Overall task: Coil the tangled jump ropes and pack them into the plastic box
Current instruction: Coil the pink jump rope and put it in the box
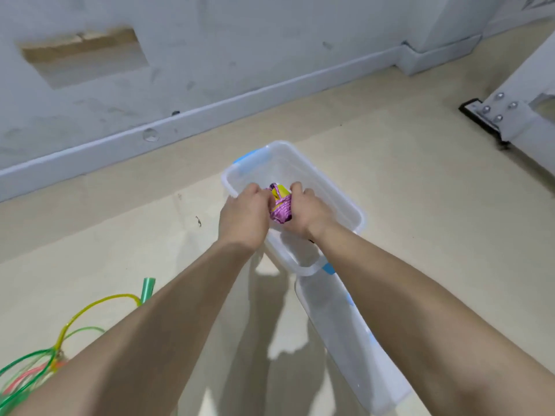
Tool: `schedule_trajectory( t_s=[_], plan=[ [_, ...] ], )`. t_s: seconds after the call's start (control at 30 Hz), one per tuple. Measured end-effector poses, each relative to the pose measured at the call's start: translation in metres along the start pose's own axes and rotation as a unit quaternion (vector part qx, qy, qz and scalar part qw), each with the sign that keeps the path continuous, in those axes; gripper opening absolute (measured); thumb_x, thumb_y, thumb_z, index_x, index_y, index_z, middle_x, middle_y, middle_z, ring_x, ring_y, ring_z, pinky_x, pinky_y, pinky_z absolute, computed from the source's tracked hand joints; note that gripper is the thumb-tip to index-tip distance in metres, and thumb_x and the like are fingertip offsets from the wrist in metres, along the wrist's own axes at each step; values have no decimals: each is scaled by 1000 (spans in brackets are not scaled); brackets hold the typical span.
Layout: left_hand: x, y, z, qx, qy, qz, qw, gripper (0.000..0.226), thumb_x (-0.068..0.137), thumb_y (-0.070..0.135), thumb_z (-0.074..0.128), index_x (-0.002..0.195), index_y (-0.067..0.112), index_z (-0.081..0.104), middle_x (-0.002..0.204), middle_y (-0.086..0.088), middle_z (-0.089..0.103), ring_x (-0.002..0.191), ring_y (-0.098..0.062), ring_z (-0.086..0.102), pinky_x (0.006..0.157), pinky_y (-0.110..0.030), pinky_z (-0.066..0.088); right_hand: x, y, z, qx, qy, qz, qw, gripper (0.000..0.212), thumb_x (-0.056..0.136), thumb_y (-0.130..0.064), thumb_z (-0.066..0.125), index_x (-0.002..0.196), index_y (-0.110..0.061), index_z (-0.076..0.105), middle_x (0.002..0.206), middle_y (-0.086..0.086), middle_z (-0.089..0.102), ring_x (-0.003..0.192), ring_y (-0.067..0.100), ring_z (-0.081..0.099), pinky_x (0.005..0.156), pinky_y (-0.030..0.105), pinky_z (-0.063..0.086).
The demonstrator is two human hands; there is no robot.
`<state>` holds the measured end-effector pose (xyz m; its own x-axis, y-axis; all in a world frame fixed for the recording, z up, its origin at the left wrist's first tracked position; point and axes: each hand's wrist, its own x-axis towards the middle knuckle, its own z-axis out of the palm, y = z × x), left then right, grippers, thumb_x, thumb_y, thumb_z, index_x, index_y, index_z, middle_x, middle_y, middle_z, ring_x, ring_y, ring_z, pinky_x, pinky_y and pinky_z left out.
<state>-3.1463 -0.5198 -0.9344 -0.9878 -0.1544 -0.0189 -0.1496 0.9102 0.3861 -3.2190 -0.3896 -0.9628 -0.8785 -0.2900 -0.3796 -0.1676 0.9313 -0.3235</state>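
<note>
The beige floor [420, 190] carries a clear plastic box [327, 187] with blue latches. What looks like its lid [345, 325] lies flat at the box's near end. At near left lies a tangle of green, yellow and pink jump ropes [36, 361] with a green handle [147, 291]. A white bolted foot [495, 115] stands at far right.

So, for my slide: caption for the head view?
The left hand and right hand hold a coiled purple rope over the plastic box.
</note>
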Motion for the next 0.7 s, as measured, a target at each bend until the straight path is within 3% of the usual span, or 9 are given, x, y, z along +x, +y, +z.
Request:
schedule_trajectory(
  t_s=[0.1, 0.17, 0.27, 0.4, 0.53, 0.7],
  plan=[
    [4, -2, 3, 91, -30, 27, 995, 28, 89, 10, 51, 103, 26, 69, 101, 1, 62, 91, -27, 62, 84, -33, 36, 2, 7, 23, -60, 29, 13, 998, 70, 80, -41, 80, 128, -13, 37, 124, 13, 50, 115, 37, 56, 79, 41, 43],
    [3, 1, 3, 37, -28, 27, 999, 30, 95, 13, 51, 114, 27, 70, 111, -1, 67, 104, -27, 63, 90, -35, 41, -5, 10, 28, -65, 30, 41, 997, 66, 83, -35, 78, 131, -11, 39, 128, 13, 47, 120, 36, 52, 84, 40, 44],
    [-20, 1, -16, -86, -30, -12, 996, 37, 99, 13, 48, 128, 26, 65, 134, 2, 62, 120, -23, 58, 99, -37, 45, -23, -2, 17, -70, 34, 40, 996, 51, 91, -28, 67, 131, -10, 42, 131, 13, 47, 121, 35, 50, 81, 38, 40],
    [-92, -17, -54, -93, -36, -72, 992, 34, 98, 20, 50, 129, 26, 64, 137, 4, 59, 124, -19, 55, 105, -33, 42, -63, -47, -27, -69, -8, -13, 998, 45, 95, -30, 50, 137, -13, 44, 134, 11, 50, 124, 33, 51, 85, 36, 41],
    [-190, -50, -89, -107, -73, -172, 977, 31, 98, 22, 52, 125, 23, 67, 130, 1, 65, 118, -20, 60, 101, -35, 46, -128, -112, -44, -65, -37, -85, 994, 44, 90, -26, 51, 133, -17, 51, 136, 8, 52, 131, 28, 47, 99, 40, 43],
    [-323, -97, -96, -128, -79, -294, 944, 22, 92, 20, 59, 110, 19, 71, 116, -4, 69, 110, -26, 62, 90, -31, 47, -223, -171, 27, -67, -111, -170, 977, 37, 88, -28, 55, 123, -19, 60, 128, 6, 61, 119, 28, 56, 92, 36, 49]
  ],
)
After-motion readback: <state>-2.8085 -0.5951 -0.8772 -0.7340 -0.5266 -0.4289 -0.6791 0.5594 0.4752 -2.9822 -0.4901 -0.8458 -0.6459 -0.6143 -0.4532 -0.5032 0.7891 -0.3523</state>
